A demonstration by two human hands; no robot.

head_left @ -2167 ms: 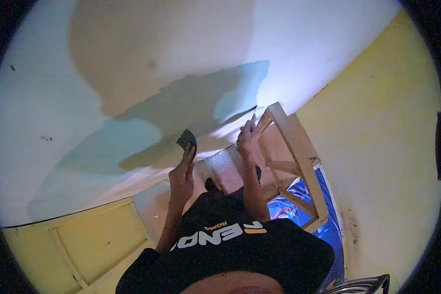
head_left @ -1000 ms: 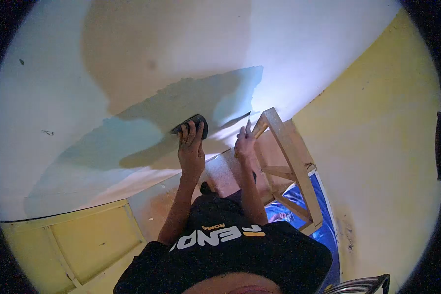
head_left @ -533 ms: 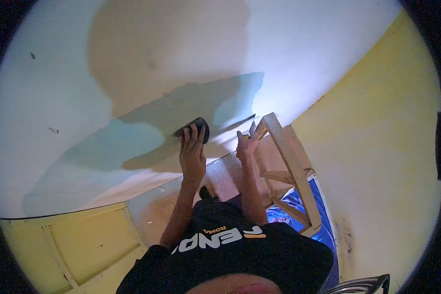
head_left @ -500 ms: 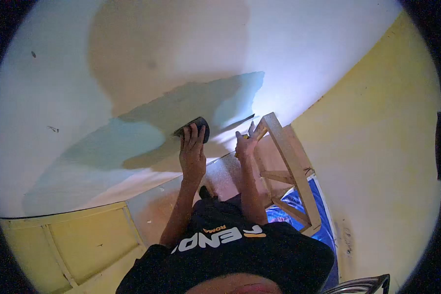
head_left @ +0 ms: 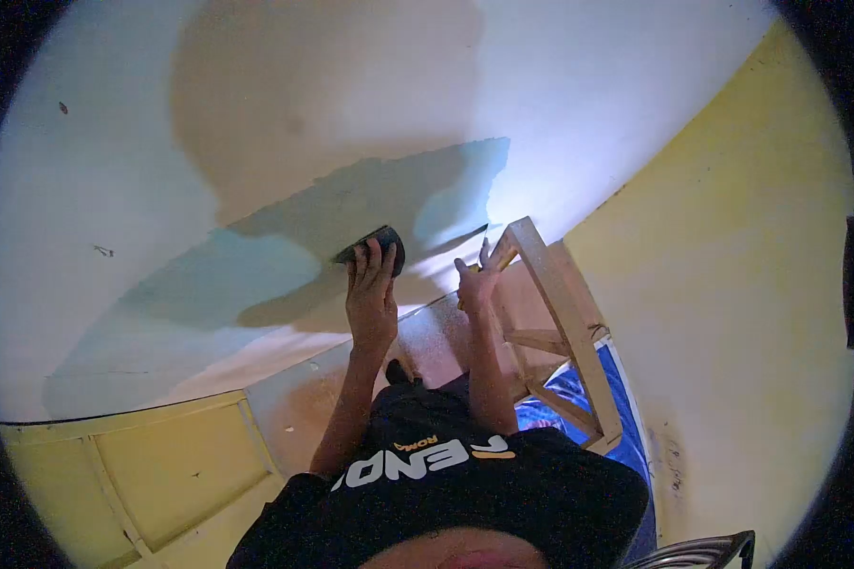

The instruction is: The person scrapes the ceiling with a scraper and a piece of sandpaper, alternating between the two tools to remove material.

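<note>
Against the white wall (head_left: 579, 95), my left hand (head_left: 372, 299) has its fingers closed over a black, rounded, cup-like thing (head_left: 390, 248). That thing overlaps a pale green patch (head_left: 389, 185) with a ragged upper edge. To the right, my right hand (head_left: 477, 284) grips a scraper, its yellow handle (head_left: 462, 305) showing below the fingers. Thumb and index finger stretch up toward the scraper's dark edge (head_left: 470, 235), which lies at the wall over the patch's lower right part. My palm hides most of the handle.
A wooden frame with crosspieces (head_left: 555, 303) stands close to the right of my right hand. Blue patterned cloth (head_left: 626, 398) lies behind it. A yellow wall (head_left: 721, 284) rises at the right, and yellow panelling (head_left: 180, 465) is at the lower left.
The scraper's dark edge and my right hand have shifted very slightly. My left hand stays nearly in place with the black thing.
</note>
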